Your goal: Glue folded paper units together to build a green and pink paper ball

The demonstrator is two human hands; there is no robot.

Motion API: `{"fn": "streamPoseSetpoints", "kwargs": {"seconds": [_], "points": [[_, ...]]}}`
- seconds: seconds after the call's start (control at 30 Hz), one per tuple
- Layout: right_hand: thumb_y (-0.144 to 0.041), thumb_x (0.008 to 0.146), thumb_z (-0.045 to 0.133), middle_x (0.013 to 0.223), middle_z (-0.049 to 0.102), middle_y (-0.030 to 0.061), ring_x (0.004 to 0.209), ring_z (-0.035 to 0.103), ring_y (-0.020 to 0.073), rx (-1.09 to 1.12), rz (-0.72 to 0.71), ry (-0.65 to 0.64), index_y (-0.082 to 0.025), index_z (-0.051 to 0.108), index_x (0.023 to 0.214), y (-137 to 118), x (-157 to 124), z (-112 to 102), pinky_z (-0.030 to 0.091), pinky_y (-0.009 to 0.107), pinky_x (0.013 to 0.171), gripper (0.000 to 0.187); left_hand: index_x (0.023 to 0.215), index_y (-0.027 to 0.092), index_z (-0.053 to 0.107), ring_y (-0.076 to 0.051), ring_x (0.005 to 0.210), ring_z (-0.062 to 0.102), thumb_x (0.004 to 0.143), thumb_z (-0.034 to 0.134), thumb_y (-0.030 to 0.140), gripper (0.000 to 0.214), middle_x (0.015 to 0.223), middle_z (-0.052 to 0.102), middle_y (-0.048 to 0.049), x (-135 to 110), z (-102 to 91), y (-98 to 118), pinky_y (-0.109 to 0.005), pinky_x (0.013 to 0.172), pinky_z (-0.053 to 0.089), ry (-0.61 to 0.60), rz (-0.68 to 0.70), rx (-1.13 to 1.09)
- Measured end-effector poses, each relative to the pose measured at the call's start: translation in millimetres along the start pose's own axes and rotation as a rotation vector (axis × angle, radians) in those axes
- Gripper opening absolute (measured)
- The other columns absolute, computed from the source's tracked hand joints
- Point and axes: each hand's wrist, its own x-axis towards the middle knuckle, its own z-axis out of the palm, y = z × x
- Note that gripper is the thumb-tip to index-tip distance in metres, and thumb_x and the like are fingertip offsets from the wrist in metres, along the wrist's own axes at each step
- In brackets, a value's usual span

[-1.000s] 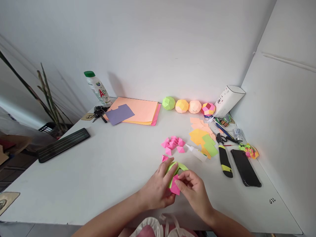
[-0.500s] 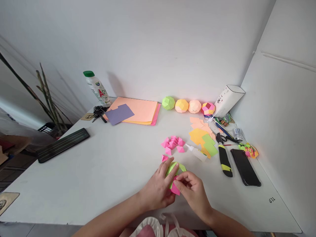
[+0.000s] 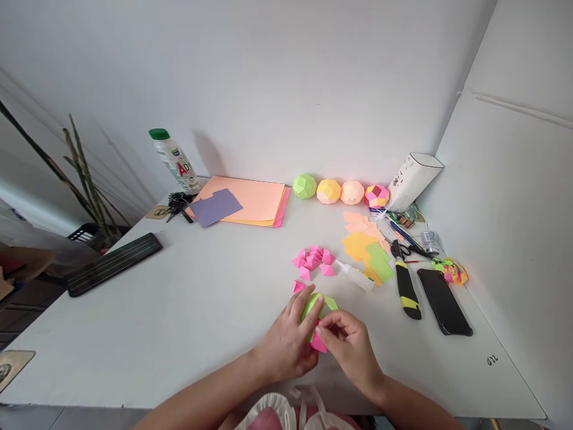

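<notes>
My left hand (image 3: 286, 343) and my right hand (image 3: 351, 346) meet just above the near edge of the white table (image 3: 179, 322). Together they hold a part-built paper ball (image 3: 319, 307) of green and pink folded pieces. The left fingers wrap over its green top. My right hand pinches a pink folded piece (image 3: 317, 341) at its lower side. A heap of loose pink folded pieces (image 3: 313, 261) lies just beyond the hands, and a single pink piece (image 3: 298, 286) sits by my left fingertips.
Right of the hands lie a small glue bottle (image 3: 358, 276), orange and green paper squares (image 3: 369, 251), a black-and-yellow cutter (image 3: 406, 291), scissors (image 3: 400, 249) and a phone (image 3: 444, 301). Several finished paper balls (image 3: 340, 192) line the wall. Coloured sheets (image 3: 246, 200), a bottle (image 3: 174, 160) and keys (image 3: 179, 203) are far left.
The hands have shifted very slightly; my right fingers have closed in tighter on the pink piece against the ball. Everything on the table stays put.
</notes>
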Motion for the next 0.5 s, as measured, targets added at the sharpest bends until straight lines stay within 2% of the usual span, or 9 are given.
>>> {"fn": "streamPoseSetpoints", "kwargs": {"seconds": [0.27,0.5], "points": [[-0.034,0.075,0.067,0.074,0.06,0.0004,0.066,0.054,0.0141,0.07,0.002,0.003,-0.018,0.06,0.079,3,2,-1,0.046,0.025,0.061,0.018,0.145,0.021,0.0,-0.046,0.131,0.023,0.059,0.056,0.008,0.103,0.148,0.01,-0.0233,0,2.5,-2,-0.064,0.095,0.035,0.054,0.027,0.043],[-0.035,0.07,0.074,0.068,0.058,-0.002,0.064,0.053,0.0124,0.229,0.112,0.066,-0.018,0.058,0.07,12,6,-5,0.046,0.024,0.061,0.023,0.145,0.02,0.0,-0.044,0.135,0.018,0.064,0.054,0.004,0.099,0.147,0.014,-0.0248,-1,4.6,-4,-0.065,0.097,0.034,0.121,0.051,0.064]]}}
